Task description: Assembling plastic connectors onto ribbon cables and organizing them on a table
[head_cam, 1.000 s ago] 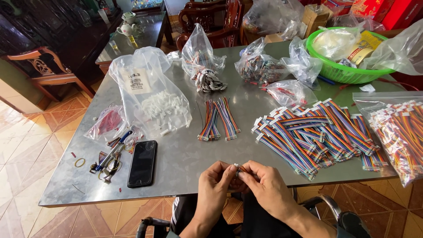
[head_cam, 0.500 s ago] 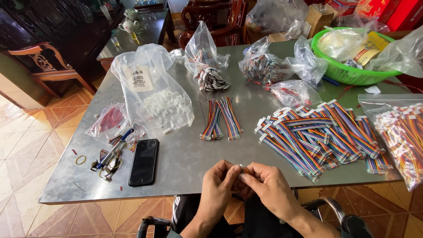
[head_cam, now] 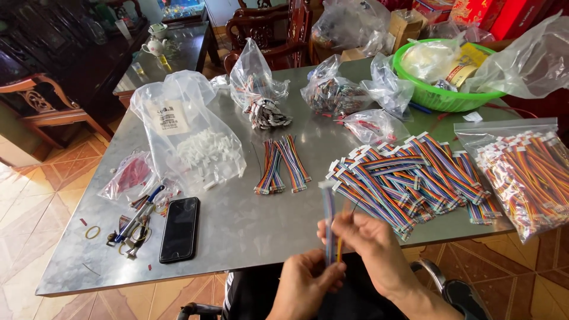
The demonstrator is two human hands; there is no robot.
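My left hand (head_cam: pixel 308 283) and my right hand (head_cam: pixel 370 249) are together at the near edge of the metal table (head_cam: pixel 249 225). Between them they hold one rainbow ribbon cable (head_cam: pixel 328 219) upright, its white connector at the top. The left hand pinches the lower end; the right hand's fingers grip the wires beside it. A big pile of the same rainbow cables (head_cam: pixel 403 178) lies just beyond the right hand. A smaller bundle of cables (head_cam: pixel 281 163) lies at the table's middle.
A clear bag of white connectors (head_cam: pixel 198 151) sits left of centre, a black phone (head_cam: pixel 179 228) and small tools (head_cam: pixel 136 222) near the left front. More bagged cables (head_cam: pixel 527 172) lie right. A green basket (head_cam: pixel 438 98) stands at the back right; wooden chairs beyond.
The hands were low at the table edge, closed together on something small. Now they are raised, with a rainbow cable held upright between them.
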